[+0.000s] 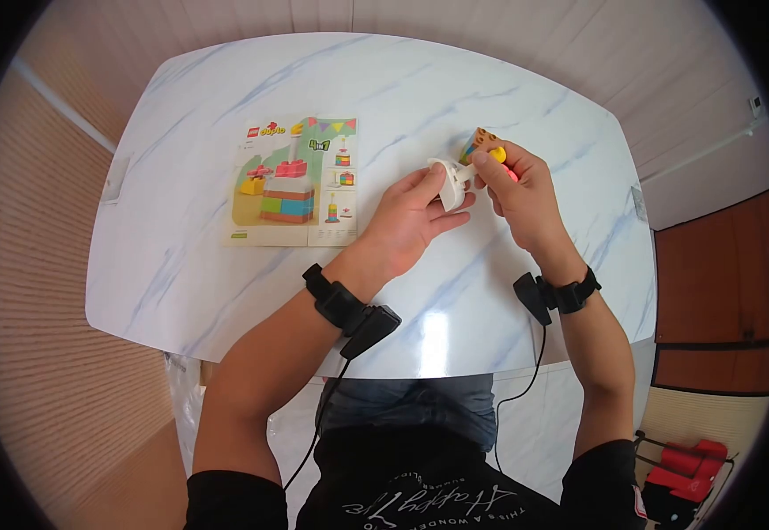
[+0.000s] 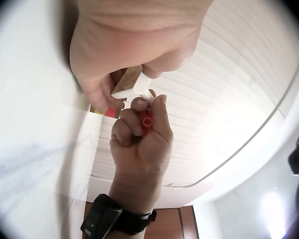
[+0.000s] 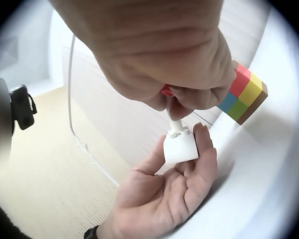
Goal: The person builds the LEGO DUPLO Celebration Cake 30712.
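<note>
My left hand (image 1: 398, 221) holds a white toy brick (image 1: 449, 187) with a curved outline between thumb and fingers, tilted above the table. The thumb and fingers of my right hand (image 1: 533, 199) pinch a white candle piece (image 3: 176, 125) by its stem, the stem's end right at the studs of the white brick. A yellow flame-like tip (image 1: 498, 155) shows by the right fingers. Some red brick (image 2: 147, 122) sits tucked within the right hand, mostly hidden by the fingers. Just beyond that hand stands a block of joined bricks (image 3: 245, 94) in red, yellow, blue, green and brown.
A Duplo instruction sheet (image 1: 289, 190) with pictures of brick builds lies left of the hands on the white marbled table (image 1: 190, 283). Each wrist wears a black camera (image 1: 371, 329) with a cable. A red and black object (image 1: 693, 473) is on the floor at right.
</note>
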